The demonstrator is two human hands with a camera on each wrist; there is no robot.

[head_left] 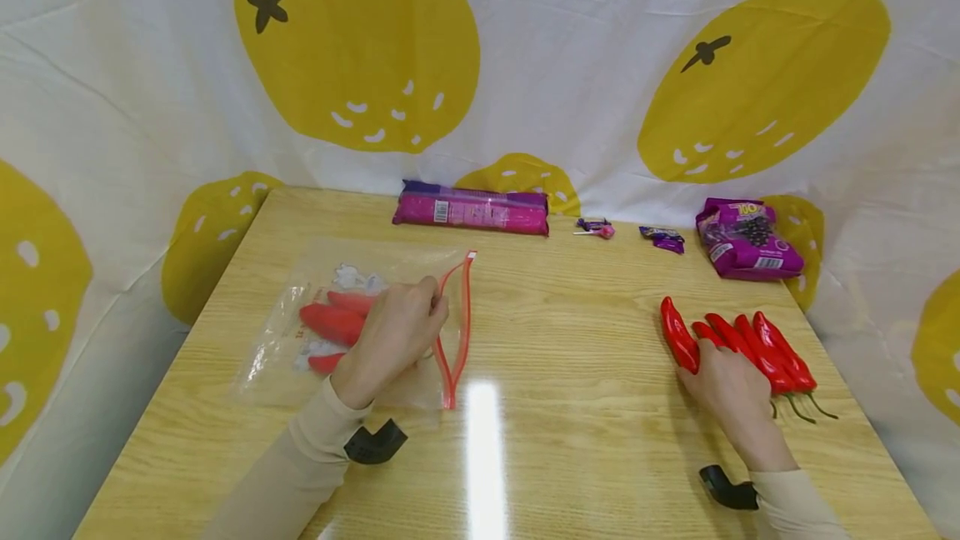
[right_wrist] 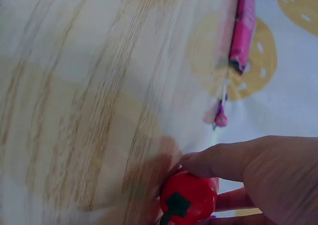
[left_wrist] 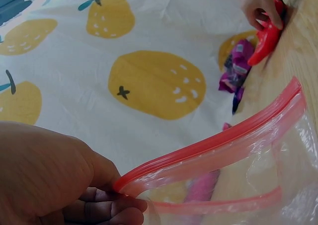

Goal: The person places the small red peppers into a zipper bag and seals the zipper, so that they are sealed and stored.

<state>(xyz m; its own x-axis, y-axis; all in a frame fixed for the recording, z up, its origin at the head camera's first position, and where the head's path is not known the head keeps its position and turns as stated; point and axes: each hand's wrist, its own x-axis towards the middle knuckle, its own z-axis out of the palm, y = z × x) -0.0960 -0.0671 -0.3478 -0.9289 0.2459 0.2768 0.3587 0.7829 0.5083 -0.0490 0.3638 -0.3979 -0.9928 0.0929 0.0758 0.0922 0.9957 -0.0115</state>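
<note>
My left hand (head_left: 393, 332) pinches the red zip edge of a clear zip bag (head_left: 467, 298) that lies on the left of the table, its mouth gaping to the right. Red chili peppers (head_left: 330, 322) show through the plastic, partly hidden by that hand. In the left wrist view, thumb and fingers hold one end of the parted zip strip (left_wrist: 213, 148). On the right side, my right hand (head_left: 731, 390) grips the leftmost red chili pepper (head_left: 678, 338), with thumb and fingers about its stem end in the right wrist view. Several more chili peppers (head_left: 783, 348) lie in a row beside it.
A long purple-pink packet (head_left: 472, 208) lies at the back edge, against the fruit-print cloth (head_left: 555, 65). Right of it are a lollipop (head_left: 604, 232), small purple wrapped sweets (head_left: 663, 238) and a purple grape-picture bag (head_left: 750, 240). The wooden table (head_left: 562, 340) reflects a bright light strip.
</note>
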